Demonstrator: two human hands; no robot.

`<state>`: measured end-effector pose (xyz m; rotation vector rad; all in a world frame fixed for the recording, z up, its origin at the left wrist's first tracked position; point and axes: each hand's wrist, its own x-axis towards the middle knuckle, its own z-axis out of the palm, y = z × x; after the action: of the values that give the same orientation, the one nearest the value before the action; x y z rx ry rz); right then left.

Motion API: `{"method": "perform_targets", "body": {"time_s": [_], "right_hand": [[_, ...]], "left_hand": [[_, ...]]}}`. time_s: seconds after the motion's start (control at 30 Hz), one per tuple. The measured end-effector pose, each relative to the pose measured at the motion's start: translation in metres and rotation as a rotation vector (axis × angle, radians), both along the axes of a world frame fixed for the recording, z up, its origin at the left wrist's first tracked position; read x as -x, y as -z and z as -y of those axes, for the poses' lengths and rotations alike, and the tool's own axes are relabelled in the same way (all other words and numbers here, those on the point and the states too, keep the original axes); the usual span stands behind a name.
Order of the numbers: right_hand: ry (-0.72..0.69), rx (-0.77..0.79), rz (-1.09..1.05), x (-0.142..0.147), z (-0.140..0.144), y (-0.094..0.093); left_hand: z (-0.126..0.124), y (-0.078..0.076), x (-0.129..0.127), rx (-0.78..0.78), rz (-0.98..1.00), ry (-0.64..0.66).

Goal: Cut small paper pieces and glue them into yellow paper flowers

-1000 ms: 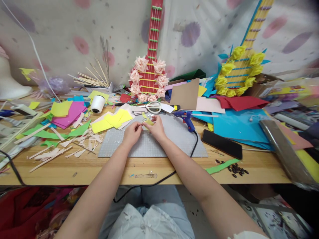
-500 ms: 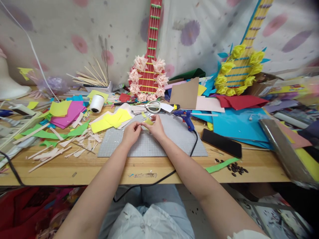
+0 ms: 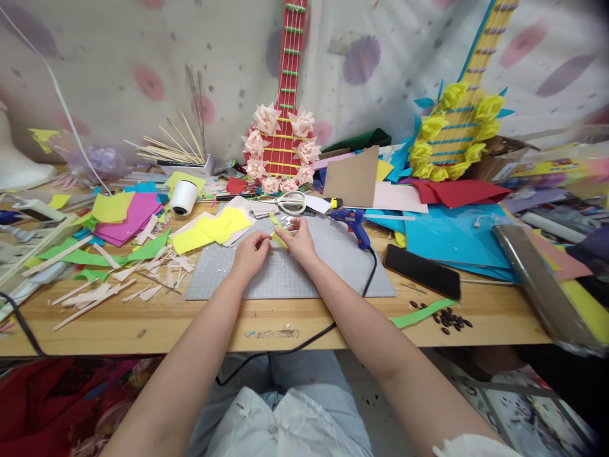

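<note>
Over the grey cutting mat (image 3: 219, 279), my left hand (image 3: 252, 252) and my right hand (image 3: 301, 241) are close together, fingers pinched on a small yellow paper strip (image 3: 280, 240). The strip runs between the fingertips of both hands. Its far end rises past my right fingers; the rest is partly covered by them. Just beyond my hands lie white-handled scissors (image 3: 292, 203). Sheets of yellow paper (image 3: 214, 227) lie to the left of my left hand. On the mat's right side sits a blue glue gun (image 3: 353, 225).
A black phone (image 3: 422, 271), dark seeds (image 3: 454, 320) and a green strip (image 3: 423, 313) lie at the right. Paper scraps (image 3: 114, 285) cover the left. Behind stand a red paper guitar (image 3: 283, 149) and a yellow one (image 3: 459, 133). The glue gun's cord (image 3: 304, 346) hangs over the front edge.
The yellow strip has turned slightly between my fingers, and more of its length shows. Both hands stay in nearly the same place over the mat.
</note>
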<state>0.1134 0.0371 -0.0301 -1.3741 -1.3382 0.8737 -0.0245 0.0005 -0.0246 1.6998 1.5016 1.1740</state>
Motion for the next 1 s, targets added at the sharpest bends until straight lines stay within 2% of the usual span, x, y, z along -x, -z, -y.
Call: {"method": "perform_targets", "body": {"time_s": [0.37, 0.6, 0.7, 0.8, 0.87, 1.0], "right_hand": [[0.023, -0.014, 0.117, 0.003, 0.003, -0.003], [0.006, 0.056, -0.005, -0.006, 0.004, -0.011], [-0.100, 0.071, -0.146, -0.009, 0.004, -0.014], [-0.258, 0.129, -0.385, -0.011, 0.004, -0.018], [-0.316, 0.174, -0.520, -0.012, 0.004, -0.021], [-0.360, 0.191, -0.579, -0.011, 0.008, -0.025]], "left_hand": [[0.000, -0.001, -0.001, -0.006, -0.003, 0.031], [-0.001, 0.000, 0.000, 0.069, 0.164, 0.023], [0.000, -0.003, -0.001, 0.084, 0.250, 0.040], [0.001, -0.009, 0.000, 0.110, 0.397, 0.051], [0.002, -0.014, 0.000, 0.166, 0.574, 0.059], [0.004, -0.023, -0.002, 0.349, 0.907, 0.148]]}}
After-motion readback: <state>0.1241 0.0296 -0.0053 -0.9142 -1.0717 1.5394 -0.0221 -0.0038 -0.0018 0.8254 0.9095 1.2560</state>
